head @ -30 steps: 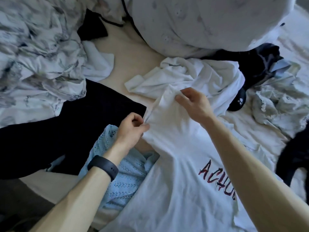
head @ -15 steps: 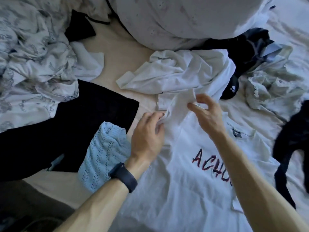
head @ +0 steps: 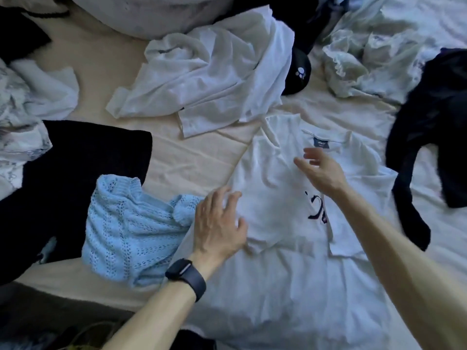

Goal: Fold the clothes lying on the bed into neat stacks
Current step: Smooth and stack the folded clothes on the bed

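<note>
One T-shirt (head: 278,286), left hand (head: 217,226), right hand (head: 322,173)

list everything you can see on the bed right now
printed t-shirt: 1, white, flat at centre right
crumpled shirt: 1, white, top centre
knit sweater: 1, light blue, lower left
left garment: 1, black, beside the sweater
right garment: 1, black, right edge
paw-print item: 1, black, right of crumpled shirt
lacy fabric: 1, pale, top right
patterned fabric: 1, white-grey, far left
bed sheet: 1, cream, beneath all
wristband: 1, black, left wrist
left hand: 1, open, t-shirt's left edge
right hand: 1, open, over t-shirt's chest
</note>
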Demonstrator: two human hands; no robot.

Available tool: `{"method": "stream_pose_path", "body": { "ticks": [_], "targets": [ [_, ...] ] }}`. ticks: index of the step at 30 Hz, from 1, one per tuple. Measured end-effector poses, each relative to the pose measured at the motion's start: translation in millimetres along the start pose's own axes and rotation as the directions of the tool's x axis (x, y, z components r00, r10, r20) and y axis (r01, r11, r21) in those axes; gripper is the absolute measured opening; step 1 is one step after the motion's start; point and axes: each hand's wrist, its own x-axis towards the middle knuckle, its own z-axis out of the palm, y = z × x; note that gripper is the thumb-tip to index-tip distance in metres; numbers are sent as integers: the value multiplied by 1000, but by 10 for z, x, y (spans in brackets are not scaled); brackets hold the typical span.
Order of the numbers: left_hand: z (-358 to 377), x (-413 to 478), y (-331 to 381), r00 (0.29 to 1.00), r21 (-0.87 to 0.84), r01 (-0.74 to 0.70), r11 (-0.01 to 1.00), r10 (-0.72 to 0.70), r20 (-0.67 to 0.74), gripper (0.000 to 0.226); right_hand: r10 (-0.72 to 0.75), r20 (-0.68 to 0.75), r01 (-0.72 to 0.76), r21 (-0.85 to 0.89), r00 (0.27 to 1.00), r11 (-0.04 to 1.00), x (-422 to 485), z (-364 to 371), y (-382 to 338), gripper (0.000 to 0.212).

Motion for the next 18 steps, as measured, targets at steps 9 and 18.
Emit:
{"method": "stream_pose_path", "body": {
  "ticks": [9,18],
  "targets": [
    [-233,292,-400,890,-222,426,877,-363,276,20,-48,109,13,298,993,954,629,450,-773,25],
    [-246,367,-712,788,-320,590,741,-443,427,31,-80,201,54,132,976,990,919,704,-958,20]
  ]
}}
